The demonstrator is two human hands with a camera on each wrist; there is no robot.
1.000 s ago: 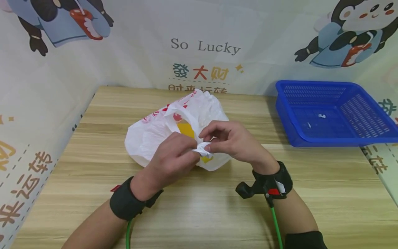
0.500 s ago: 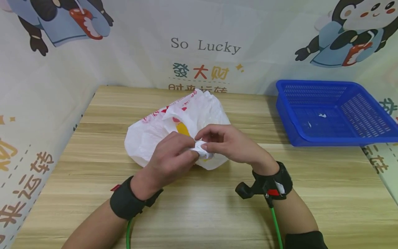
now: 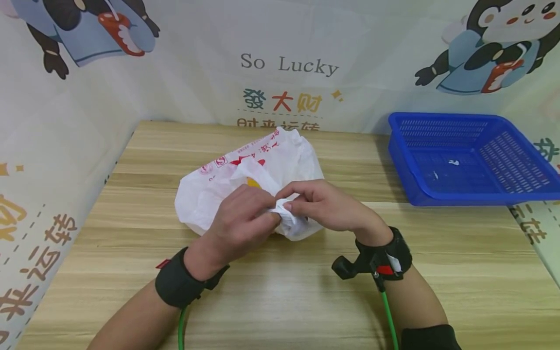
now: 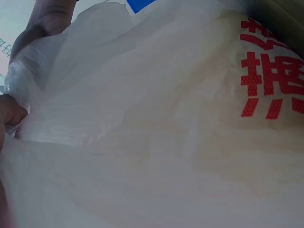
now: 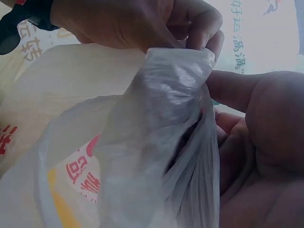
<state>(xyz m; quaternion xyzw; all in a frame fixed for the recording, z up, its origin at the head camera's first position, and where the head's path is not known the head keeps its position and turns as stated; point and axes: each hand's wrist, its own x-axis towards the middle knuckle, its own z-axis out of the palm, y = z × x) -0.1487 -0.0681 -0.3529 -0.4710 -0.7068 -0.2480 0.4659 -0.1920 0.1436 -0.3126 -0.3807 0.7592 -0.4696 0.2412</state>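
Note:
A white plastic bag (image 3: 218,194) with red printing lies on the wooden table, something yellow (image 3: 253,182) showing through its opening. My left hand (image 3: 240,218) pinches the gathered plastic near the bag's front between thumb and curled fingers. Just right of it, my right hand (image 3: 328,201) pinches the same bunched part with thumb and forefinger. In the right wrist view the gathered plastic (image 5: 175,80) hangs in folds from both hands, and a red-and-white printed piece shows inside the bag. Bag film (image 4: 142,118) fills most of the left wrist view.
A blue perforated basket (image 3: 463,192) stands at the back right, with small white scraps (image 3: 453,162) on its bottom. The wooden table (image 3: 280,301) extends in front of the bag. A printed cloth (image 3: 288,29) hangs behind and at the sides.
The bag's opening has narrowed, so less yellow shows. My right hand has moved slightly left and down, and more bunched plastic hangs below its fingers. My left hand stays nearly in place.

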